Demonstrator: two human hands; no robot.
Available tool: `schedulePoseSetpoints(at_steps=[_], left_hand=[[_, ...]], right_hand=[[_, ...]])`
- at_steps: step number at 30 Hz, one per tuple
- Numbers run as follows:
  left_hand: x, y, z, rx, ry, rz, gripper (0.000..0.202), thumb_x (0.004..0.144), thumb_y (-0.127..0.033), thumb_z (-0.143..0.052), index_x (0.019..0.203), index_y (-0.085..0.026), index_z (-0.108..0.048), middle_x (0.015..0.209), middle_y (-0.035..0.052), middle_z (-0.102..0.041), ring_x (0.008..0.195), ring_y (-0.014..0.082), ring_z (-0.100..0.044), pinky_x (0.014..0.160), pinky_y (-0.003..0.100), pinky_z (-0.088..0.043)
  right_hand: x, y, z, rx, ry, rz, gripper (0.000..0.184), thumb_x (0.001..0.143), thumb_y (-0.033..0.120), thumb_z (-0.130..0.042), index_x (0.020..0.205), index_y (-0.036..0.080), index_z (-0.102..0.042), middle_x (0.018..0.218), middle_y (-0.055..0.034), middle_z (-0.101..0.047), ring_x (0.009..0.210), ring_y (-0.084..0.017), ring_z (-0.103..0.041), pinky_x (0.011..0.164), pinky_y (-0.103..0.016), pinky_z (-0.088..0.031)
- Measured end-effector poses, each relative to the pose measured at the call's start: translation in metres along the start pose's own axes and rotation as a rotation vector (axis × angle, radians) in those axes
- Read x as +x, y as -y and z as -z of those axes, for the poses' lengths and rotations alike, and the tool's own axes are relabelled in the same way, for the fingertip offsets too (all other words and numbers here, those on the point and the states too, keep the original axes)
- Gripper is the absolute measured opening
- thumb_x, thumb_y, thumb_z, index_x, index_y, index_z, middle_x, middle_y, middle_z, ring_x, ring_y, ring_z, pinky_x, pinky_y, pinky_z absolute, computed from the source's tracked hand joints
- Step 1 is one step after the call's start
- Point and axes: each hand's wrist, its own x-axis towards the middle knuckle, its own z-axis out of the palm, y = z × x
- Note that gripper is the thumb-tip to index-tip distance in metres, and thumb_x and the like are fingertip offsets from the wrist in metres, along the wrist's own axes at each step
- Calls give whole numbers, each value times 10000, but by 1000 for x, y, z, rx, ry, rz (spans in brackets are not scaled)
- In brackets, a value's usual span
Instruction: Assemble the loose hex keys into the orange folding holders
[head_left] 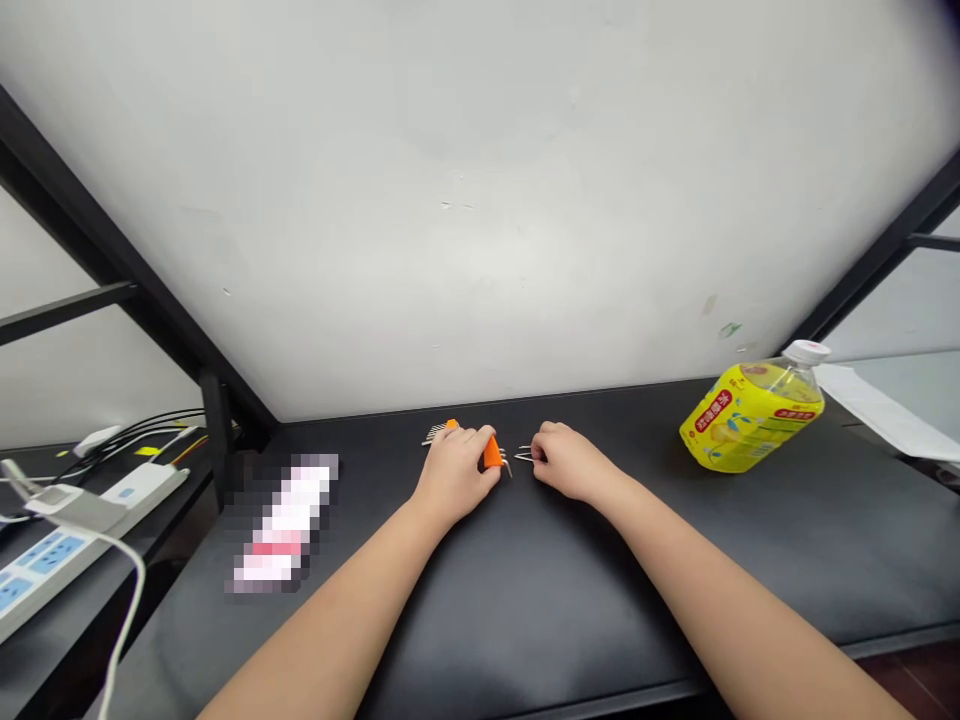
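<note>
My left hand (459,468) is closed around an orange hex key holder (492,453) just above the black tabletop. Silvery hex keys (435,434) stick out at the holder's left end, and a few bent ends show at its right. A short way to the right, my right hand (566,460) pinches thin silvery hex keys (524,454) whose ends point left toward the holder. The fingers hide how many keys it has. A small gap lies between the two hands.
A yellow-labelled drink bottle (750,415) stands on the right of the black table (525,620), with white sheets (889,410) behind it. At left lie a blurred-out pinkish-white item (289,520), a white power strip (90,545) and cables. A white wall (480,250) rises behind.
</note>
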Motion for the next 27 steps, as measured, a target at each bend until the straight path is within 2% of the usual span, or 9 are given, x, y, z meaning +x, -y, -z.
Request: schedulePoseSetpoints(at_steps=[3, 7, 11, 14, 24, 27], left_hand=[[0, 1, -1, 9, 11, 5, 290, 844, -221, -613, 1129, -240, -562, 931, 26, -712, 940, 240, -659, 992, 450, -438], [0, 2, -1, 11, 21, 3, 298, 843, -216, -611, 1135, -244, -553, 937, 27, -703, 947, 241, -653, 987, 447, -437], [0, 1, 0, 0, 16, -7, 302, 844, -216, -609, 1138, -248, -551, 933, 24, -700, 940, 236, -649, 997, 447, -429], [0, 1, 1, -7, 11, -23, 311, 841, -215, -612, 1144, -248, -552, 952, 22, -701, 942, 233, -645, 988, 440, -432], [0, -1, 0, 12, 44, -69, 337, 844, -214, -611, 1178, -233, -569, 930, 33, -680, 920, 239, -626, 928, 413, -468], [-1, -2, 1, 13, 33, -77, 361, 837, -214, -632, 1193, -234, -574, 983, 44, -690, 980, 247, -623, 971, 429, -459]], right_hand=[[-4, 5, 2, -42, 33, -26, 162, 731, 41, -626, 693, 190, -574, 834, -68, -622, 783, -197, -562, 655, -286, -392], [-6, 7, 8, 6, 23, -23, 154, 742, 60, -603, 701, 194, -541, 798, -42, -621, 716, -165, -533, 608, -275, -347], [-6, 7, 16, 197, -29, 70, 122, 806, 82, -578, 799, 204, -588, 779, 3, -629, 686, -131, -534, 635, -255, -384], [-6, 7, 19, 265, -82, 165, 121, 858, 98, -567, 847, 201, -629, 814, -5, -640, 712, -129, -552, 659, -257, -414], [-8, 4, 14, 222, -123, 299, 201, 981, 141, -505, 1000, 211, -692, 982, -49, -655, 810, -149, -614, 751, -288, -491], [-9, 7, 14, 201, -131, 319, 237, 990, 135, -491, 1040, 220, -706, 1027, -60, -647, 822, -153, -618, 760, -294, -506]])
